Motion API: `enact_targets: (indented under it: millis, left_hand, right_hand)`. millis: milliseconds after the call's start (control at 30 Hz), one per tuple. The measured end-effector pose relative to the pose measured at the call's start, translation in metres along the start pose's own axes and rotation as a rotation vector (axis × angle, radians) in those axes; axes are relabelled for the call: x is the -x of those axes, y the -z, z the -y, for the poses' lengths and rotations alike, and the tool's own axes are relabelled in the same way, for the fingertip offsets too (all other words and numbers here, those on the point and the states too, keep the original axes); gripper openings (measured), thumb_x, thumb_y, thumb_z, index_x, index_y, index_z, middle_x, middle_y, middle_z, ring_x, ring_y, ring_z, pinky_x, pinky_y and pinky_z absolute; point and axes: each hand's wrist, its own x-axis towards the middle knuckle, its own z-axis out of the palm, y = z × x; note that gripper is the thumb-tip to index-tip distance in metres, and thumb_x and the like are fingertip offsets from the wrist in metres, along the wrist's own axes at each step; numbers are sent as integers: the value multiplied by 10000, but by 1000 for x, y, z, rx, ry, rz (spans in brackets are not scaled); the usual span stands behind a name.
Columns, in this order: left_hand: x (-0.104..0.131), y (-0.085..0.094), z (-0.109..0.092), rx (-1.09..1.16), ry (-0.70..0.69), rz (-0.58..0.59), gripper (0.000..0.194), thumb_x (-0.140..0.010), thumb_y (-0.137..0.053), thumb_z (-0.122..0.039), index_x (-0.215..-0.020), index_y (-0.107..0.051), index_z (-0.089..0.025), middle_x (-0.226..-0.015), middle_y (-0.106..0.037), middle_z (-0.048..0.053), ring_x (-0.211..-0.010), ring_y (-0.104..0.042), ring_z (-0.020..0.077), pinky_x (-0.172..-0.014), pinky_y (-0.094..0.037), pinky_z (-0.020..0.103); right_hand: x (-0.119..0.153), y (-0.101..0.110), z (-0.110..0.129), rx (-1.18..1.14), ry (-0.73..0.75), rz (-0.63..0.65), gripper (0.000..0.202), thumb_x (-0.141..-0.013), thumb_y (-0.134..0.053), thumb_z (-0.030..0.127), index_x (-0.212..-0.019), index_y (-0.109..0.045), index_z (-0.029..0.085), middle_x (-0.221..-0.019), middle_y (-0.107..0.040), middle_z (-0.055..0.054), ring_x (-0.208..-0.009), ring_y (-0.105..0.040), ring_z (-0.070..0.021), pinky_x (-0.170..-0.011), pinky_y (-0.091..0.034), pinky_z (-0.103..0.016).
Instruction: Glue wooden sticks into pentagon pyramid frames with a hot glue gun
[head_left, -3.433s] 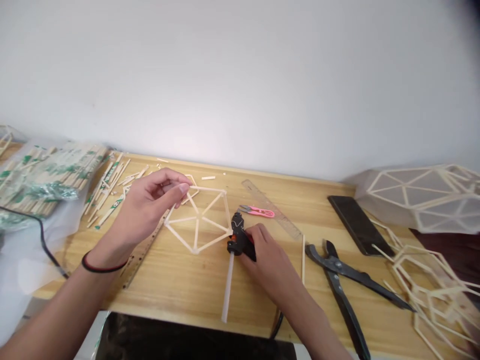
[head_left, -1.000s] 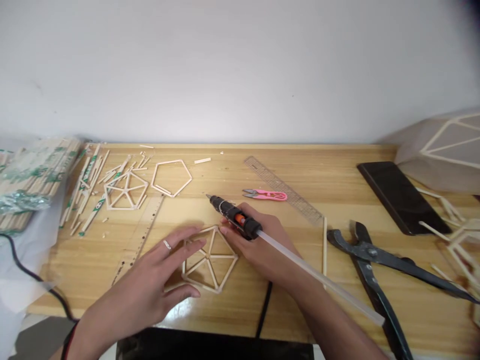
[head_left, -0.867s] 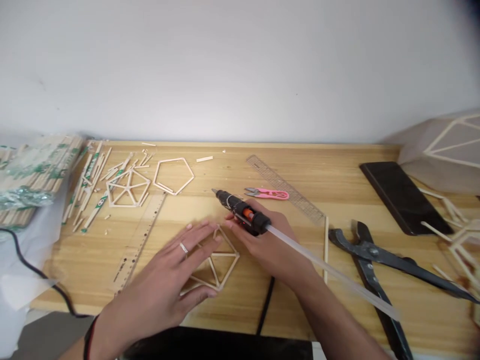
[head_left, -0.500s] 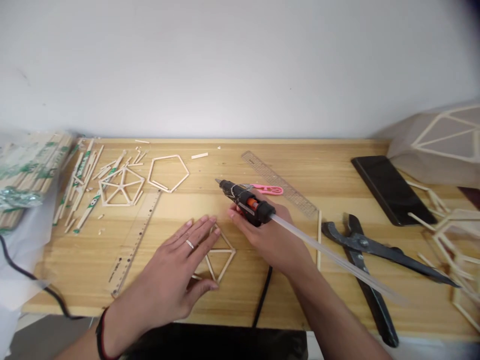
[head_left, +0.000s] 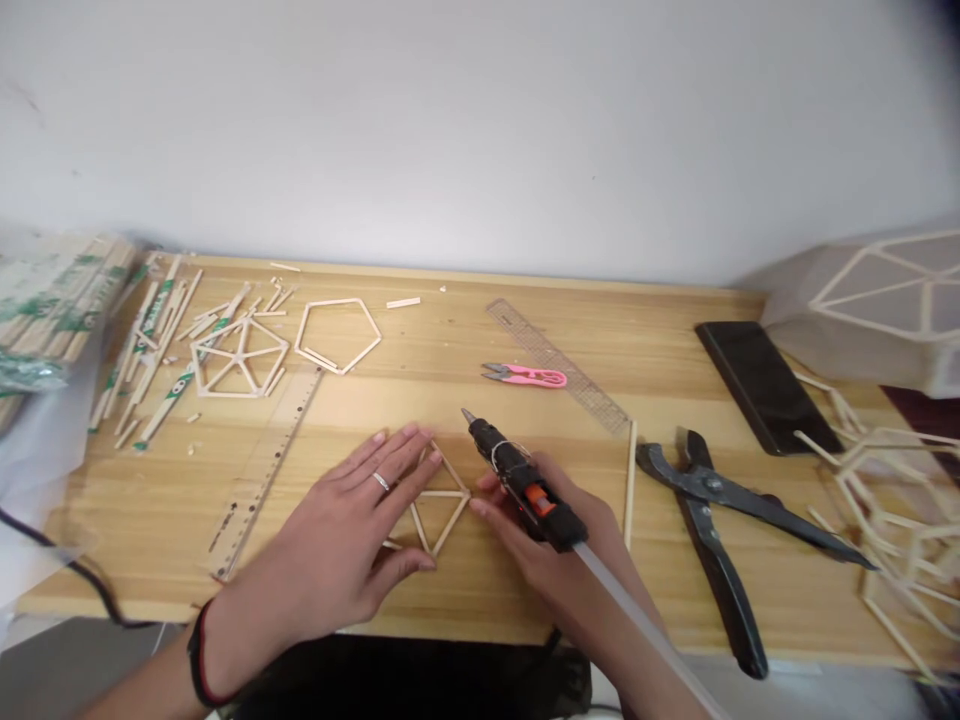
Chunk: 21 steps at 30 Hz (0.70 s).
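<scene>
Frame (head_left: 444,494) near table's front edge (head_left: 465,628)

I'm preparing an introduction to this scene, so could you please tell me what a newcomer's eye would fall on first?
Probably the black-and-orange glue gun, held nose-forward in the right hand near the picture's centre. Beside it, the left hand spreads over a spoked frame of pale wooden sticks, partly hiding it. Farther back lie pink-handled metal snips.

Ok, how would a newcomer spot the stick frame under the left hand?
On the wooden table, find the ringed left hand by the near edge. Partly beneath it lies the spoked stick frame, the only frame a hand covers.
</scene>
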Motion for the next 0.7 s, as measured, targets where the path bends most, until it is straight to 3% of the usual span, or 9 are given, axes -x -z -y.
enact_targets:
  millis: [233, 500, 700]
  left_hand:
    - [-2, 0, 0, 18, -7, -25, 816, -1049, -582, -521, -1679, -278, -102, -1726, -375, 163, -1623, -327, 287, -1335, -335, 484]
    - [-2, 2, 2, 86, 14, -17, 870, -1023, -631, -533, -1698, -232, -156, -1723, -382, 154, -1611, -355, 286, -1332, -339, 504]
    - [5, 18, 9, 233, 60, 14, 693, -1083, -560, -380, -1694, -256, -262, -1722, -411, 65, -1597, -386, 212, -1303, -390, 454]
  right_hand:
    - [0, -7, -1, 26, 9, -37, 183, -867, -739, 413, -874, -661, 247, -745, -736, 8, -643, -686, -192, -649, -545, -297]
    - [4, -9, -1, 69, 28, -42, 142, -892, -708, 390, -912, -677, 253, -763, -741, 12, -657, -688, -192, -651, -527, -290]
    - [6, -11, 4, 37, -35, -65, 145, -894, -709, 400, -898, -676, 259, -732, -689, 26, -669, -667, -190, -680, -514, -292]
